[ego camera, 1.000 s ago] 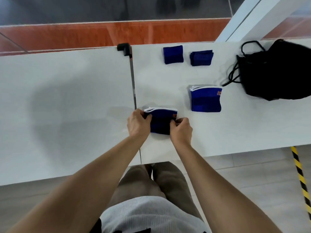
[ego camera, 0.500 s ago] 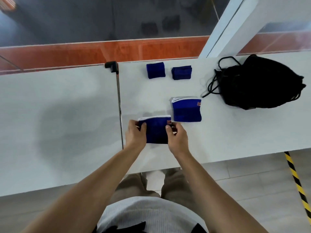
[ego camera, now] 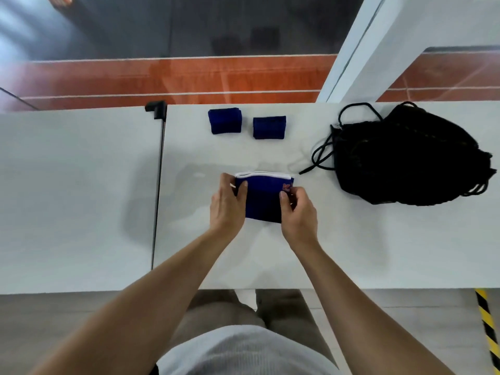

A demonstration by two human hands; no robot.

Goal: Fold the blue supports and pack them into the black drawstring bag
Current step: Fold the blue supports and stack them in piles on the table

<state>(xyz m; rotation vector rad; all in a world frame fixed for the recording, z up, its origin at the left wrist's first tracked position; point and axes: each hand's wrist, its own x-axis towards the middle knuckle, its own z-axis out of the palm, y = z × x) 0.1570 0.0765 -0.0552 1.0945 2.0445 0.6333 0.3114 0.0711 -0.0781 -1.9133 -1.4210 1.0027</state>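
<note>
White table [ego camera: 351, 239]; both hands [ego camera: 263, 205] grip blue support [ego camera: 263, 198].

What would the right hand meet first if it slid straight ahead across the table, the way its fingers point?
The right hand would probably meet the small folded support near the far edge first; bare table lies between.

Smooth, faintly glossy white table [ego camera: 81, 185]. Matt knitted cloth, white-trimmed: blue support [ego camera: 263, 200]. Beyond it, two plain matt blue cloth supports [ego camera: 224, 121] [ego camera: 269, 127]. Right of it, coarse matt black fabric drawstring bag [ego camera: 411, 161].
</note>
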